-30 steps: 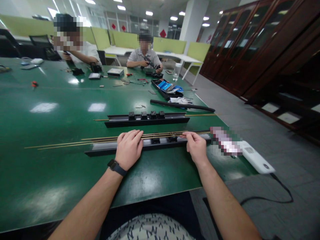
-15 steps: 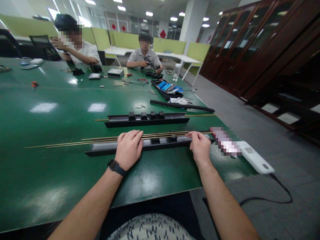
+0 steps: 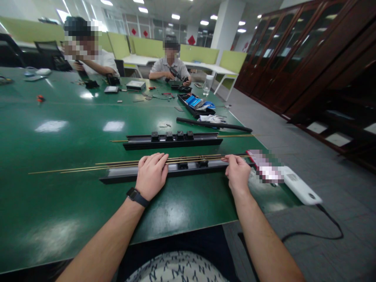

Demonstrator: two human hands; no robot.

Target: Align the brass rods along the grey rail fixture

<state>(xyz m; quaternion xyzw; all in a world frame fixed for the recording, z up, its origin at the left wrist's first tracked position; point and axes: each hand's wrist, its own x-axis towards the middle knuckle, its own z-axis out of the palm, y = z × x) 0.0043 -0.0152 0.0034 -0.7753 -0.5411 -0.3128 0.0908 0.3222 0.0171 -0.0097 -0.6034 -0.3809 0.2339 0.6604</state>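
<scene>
A long black rail [image 3: 117,176] with a pale inner channel lies in front of me, with black blocks [image 3: 202,161] set in it. Several thin brass rods [image 3: 79,168] run lengthwise along the rail and stick out past its left end. My left hand [image 3: 152,174] is curled over the rail's middle, its fingers across the rods; the fingertips' far side is hidden. At the right end, my right hand [image 3: 237,172] is closed in a pinch on one brass rod. Beyond lies a second black rail [image 3: 173,143], carrying several black blocks and brass rods.
Right of the rail are a red-edged phone [image 3: 263,166], blurred, and a white device [image 3: 301,186] with a black cable over the table edge. Farther back lie a black tube [image 3: 214,124], gloves [image 3: 213,118] and a black tray [image 3: 195,103]. Two people sit across the green table [image 3: 73,137].
My right hand has shifted slightly to the right, and the left end of one brass rod has slid right with it. My left hand stays where it was.
</scene>
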